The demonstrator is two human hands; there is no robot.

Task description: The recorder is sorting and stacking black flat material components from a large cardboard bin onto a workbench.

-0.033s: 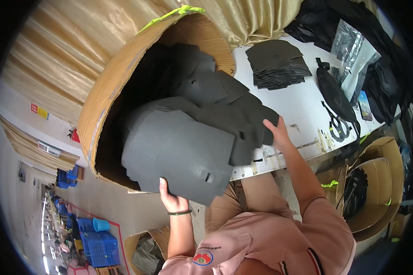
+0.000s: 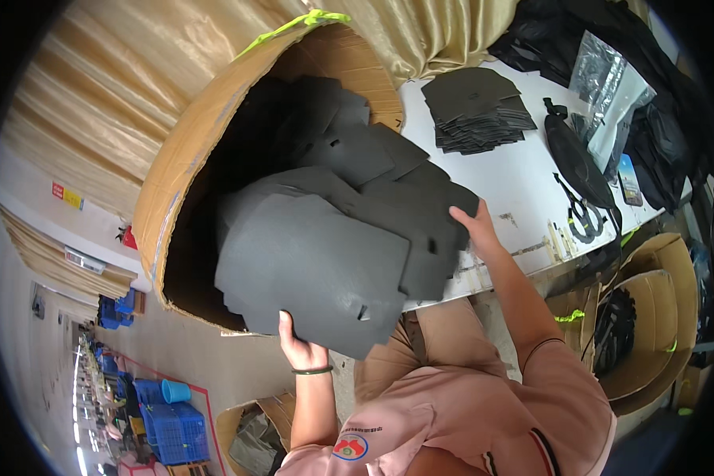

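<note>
**Both hands on a fanned stack of dark foam sheets at the box mouth**

The left hand (image 2: 301, 349) gripped the near lower edge of the foam sheets (image 2: 317, 262), fingers wrapped under, thumb side up; a dark bangle sat on that wrist. The right hand (image 2: 472, 226) was pressed flat against the far right edge of the same stack, fingers spread, not curled round. Hands were well apart, one at each end of the stack, clamping it between them.

The stack sat straight ahead of the person, above the lap, half out of the big cardboard box (image 2: 174, 198). Its long axis ran from lower left to upper right, left hand to right hand. Sheets were slipped and fanned, not squared up; small notches showed on the edges. More sheets lay deeper in the box, dark, count unclear.

The box rim curved close on the left and top side, so little room there. To the right was the white table (image 2: 516, 182), bare near the right hand, with a neat pile of cut sheets (image 2: 476, 107) further back. Black bags and straps crowded the table's far end. The table edge ran just under the right hand.
</note>
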